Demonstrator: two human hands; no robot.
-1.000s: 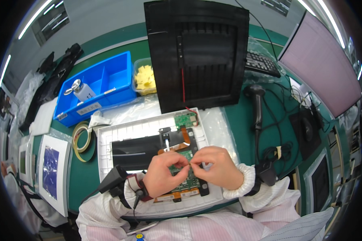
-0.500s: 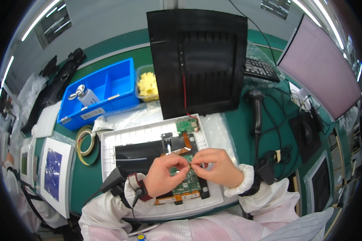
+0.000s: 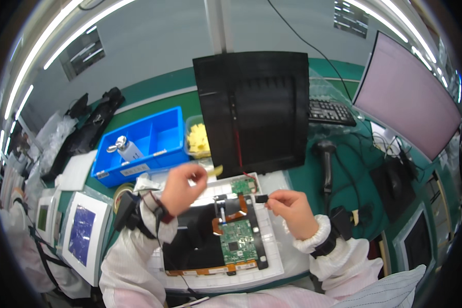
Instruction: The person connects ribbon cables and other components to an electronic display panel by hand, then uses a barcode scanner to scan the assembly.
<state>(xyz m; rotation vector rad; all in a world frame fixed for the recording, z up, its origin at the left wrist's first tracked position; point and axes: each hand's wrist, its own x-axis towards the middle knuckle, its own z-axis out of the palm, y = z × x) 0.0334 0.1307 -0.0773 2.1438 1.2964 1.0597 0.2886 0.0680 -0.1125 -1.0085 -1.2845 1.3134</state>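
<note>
Half a second ago the hands met fingertip to fingertip over the green circuit board [image 3: 241, 241]; now they are well apart. The left hand [image 3: 182, 191] has gone up and to the left, to the middle of the frame, its thumb and fingers pinching a small yellow strip [image 3: 217, 171]. The right hand [image 3: 295, 213], right of centre, has drawn back to the right and grips a small black piece [image 3: 262, 198] between thumb and fingertips, above the right edge of the white housing [image 3: 273, 256].

The circuit board, partly covered by the hands before, now shows fully at lower centre, lying in the housing beside the glossy black panel [image 3: 190, 246]. The whole view has shifted: the upright black cover [image 3: 267, 115] and the blue divided bin [image 3: 172, 158] both sit lower in the frame, with more grey wall [image 3: 159, 46] above them.
</note>
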